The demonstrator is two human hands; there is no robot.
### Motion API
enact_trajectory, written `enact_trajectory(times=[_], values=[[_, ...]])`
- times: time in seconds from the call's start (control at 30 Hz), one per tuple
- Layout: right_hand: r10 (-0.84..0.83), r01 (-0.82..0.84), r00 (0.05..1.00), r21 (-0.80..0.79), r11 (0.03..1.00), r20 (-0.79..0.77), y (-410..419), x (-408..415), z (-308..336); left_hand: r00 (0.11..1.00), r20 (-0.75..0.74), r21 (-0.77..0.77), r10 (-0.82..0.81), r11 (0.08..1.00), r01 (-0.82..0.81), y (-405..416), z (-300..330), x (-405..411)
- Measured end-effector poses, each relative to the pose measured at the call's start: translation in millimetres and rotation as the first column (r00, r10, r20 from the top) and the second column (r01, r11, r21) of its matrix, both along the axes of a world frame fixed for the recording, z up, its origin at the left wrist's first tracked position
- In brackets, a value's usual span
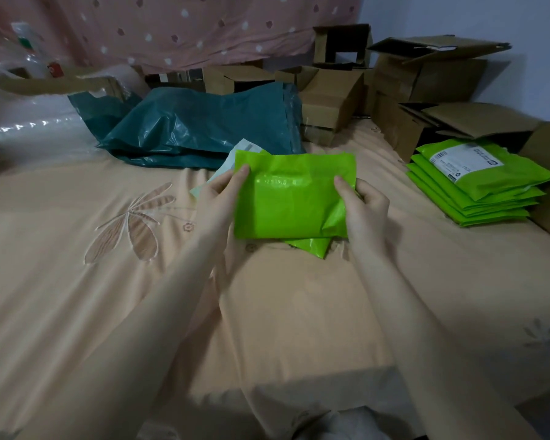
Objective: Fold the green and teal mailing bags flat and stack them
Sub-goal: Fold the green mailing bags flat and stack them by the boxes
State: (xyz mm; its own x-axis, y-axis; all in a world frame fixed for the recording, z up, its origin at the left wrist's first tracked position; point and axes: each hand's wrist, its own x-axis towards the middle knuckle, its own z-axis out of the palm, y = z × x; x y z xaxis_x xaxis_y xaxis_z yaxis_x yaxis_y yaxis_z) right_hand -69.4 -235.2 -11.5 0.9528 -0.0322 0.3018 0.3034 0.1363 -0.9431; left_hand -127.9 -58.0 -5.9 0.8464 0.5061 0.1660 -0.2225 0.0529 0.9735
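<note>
Gripping its short ends, the left hand [218, 198] and right hand [364, 208] hold the green bag [289, 198] lengthwise left-to-right.

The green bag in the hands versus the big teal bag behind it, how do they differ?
The green bag is bright lime, small and folded into a neat rectangle; the teal bag is dark, much larger and lies crumpled. The green bag is held up by the left hand and right hand; the teal bag rests untouched on the bedspread. Both are glossy plastic.

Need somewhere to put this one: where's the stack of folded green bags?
The stack of folded green bags lies far right on the bedspread, before the cardboard boxes.
</note>
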Motion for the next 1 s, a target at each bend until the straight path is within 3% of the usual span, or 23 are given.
enact_trajectory(times=[0.3,0.5,0.83,1.0], values=[[0.021,-0.022,1.000,0.051,0.998,0.020,16,11,-2,0.998,-0.008,0.016,0.070,0.997,-0.070,9,-6,13],[-0.053,0.050,0.998,0.074,0.996,0.031,15,15,-8,0.997,-0.005,-0.065,0.079,0.995,-0.079,10,-7,15],[-0.154,0.151,0.988,0.123,0.981,0.021,14,14,-6,0.994,0.110,-0.120,0.007,0.993,0.006,5,-8,8],[-0.174,0.169,0.984,0.115,0.979,0.033,13,14,-6,0.990,0.128,-0.132,0.050,0.991,-0.033,5,-7,9]])
